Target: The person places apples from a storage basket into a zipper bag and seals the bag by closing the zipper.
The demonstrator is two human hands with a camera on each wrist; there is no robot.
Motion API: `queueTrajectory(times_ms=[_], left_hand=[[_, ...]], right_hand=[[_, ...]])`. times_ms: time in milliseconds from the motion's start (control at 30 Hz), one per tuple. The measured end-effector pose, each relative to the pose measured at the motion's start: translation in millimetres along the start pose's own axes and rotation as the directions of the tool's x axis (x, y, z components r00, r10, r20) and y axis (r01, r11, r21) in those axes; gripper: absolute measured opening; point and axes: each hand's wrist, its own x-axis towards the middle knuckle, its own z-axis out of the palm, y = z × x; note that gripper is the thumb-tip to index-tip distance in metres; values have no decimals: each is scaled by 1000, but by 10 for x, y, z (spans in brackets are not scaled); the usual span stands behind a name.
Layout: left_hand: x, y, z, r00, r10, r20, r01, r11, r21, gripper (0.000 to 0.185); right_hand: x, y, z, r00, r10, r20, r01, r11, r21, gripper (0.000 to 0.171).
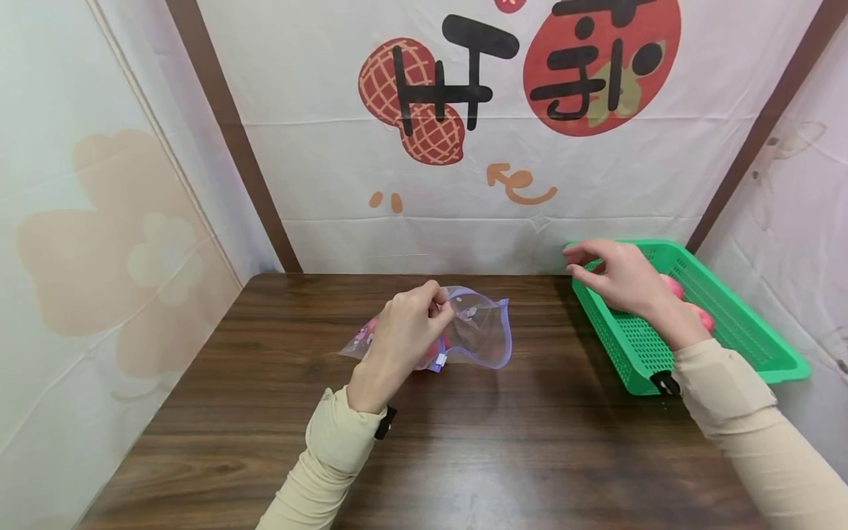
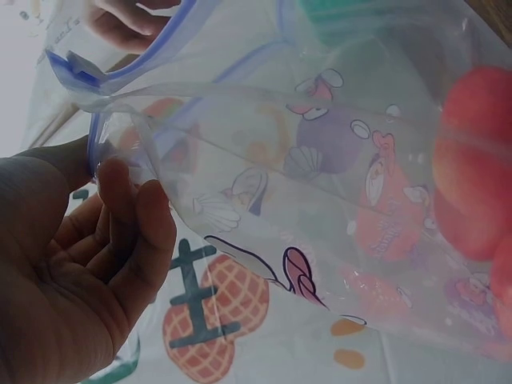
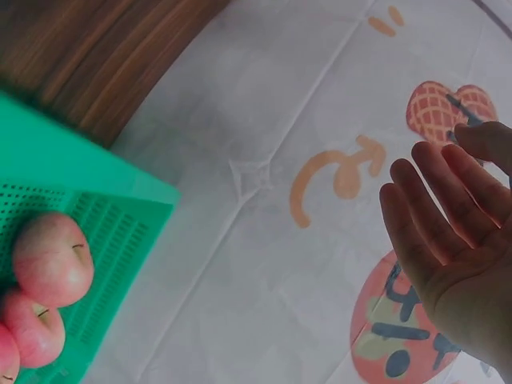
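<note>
Pinching the clear bag at 12 o'clock on the wooden table, the left hand partly covers it, while the right hand, fingers loosely extended, hovers near the green basket at 2 o'clock, its wrist partly blocking 2 pink apples, printed cloth behind

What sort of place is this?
Probably a small curtained-off work booth: printed white fabric sheets stand on three sides of a dark brown wooden table, which bears a green perforated plastic basket of round pinkish-red apples.
</note>
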Motion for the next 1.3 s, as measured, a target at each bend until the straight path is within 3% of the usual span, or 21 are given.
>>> queueTrajectory(times_ms=[367,733,1300], left_hand=[[-21,5,-37,1000,-9,12,10,1000,-17,11],[-36,-16,-48,1000,-5,4,5,1000,-15,12],[-59,-19,-57,1000,-8,6,9,1000,-13,12]], right_hand=[[17,295,-84,990,139,34,-138,990,-15,26],[2,582,-131,973,219,74,-215,975,-53,31],[-241,1123,-202,939,328,107,-317,942,-107,38]])
